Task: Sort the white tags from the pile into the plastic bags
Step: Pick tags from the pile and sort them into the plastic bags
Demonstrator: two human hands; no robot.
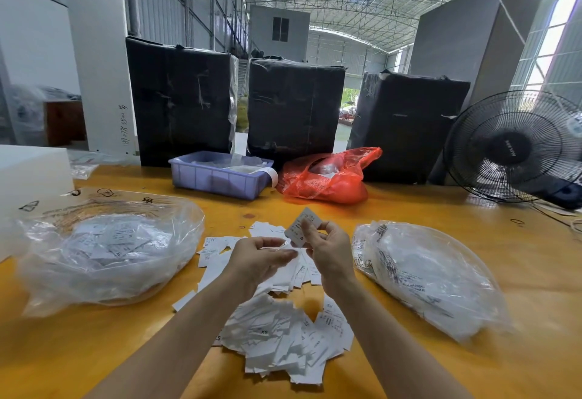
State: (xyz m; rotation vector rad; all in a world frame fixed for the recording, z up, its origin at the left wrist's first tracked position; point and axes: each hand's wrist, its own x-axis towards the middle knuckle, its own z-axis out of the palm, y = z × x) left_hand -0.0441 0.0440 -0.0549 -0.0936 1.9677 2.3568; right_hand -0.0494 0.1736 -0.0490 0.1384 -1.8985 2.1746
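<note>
One white tag, marked "S", is pinched near its lower edge by the right hand above the pile. Left hand fingers are loosely curled, holding nothing visible. Tags are judged light, thin and flexible; edge pinching is advised. "XS" is read on pile tags. Plastic bags lie either side of the pile on the tabletop.

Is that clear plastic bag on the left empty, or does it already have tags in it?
Not empty: white printed tags show through the clear plastic bag.
</note>
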